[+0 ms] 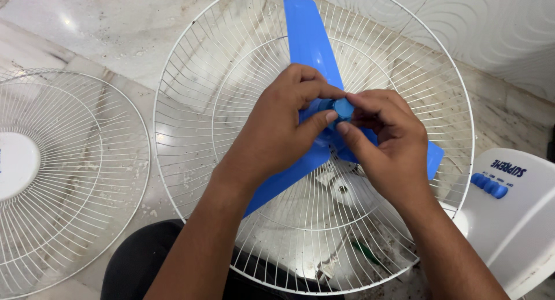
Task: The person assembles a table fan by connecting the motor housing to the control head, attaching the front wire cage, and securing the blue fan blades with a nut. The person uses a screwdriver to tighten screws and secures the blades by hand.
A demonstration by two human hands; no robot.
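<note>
A blue three-bladed fan blade (pixel 306 37) sits inside a round white wire guard (pixel 191 74) that faces up at me. At its hub is a small blue cap (pixel 343 108). My left hand (pixel 277 126) pinches that cap from the left with thumb and fingers. My right hand (pixel 384 141) grips the same cap from the right, its fingers curled over the hub. The hands hide most of the hub and the inner parts of two blades.
A second white wire guard (pixel 63 178) with a solid white centre lies on the marble floor at the left. The fan's white base (pixel 520 213) with blue buttons (pixel 488 184) stands at the right. My dark-clothed leg (pixel 139 259) is below the guard.
</note>
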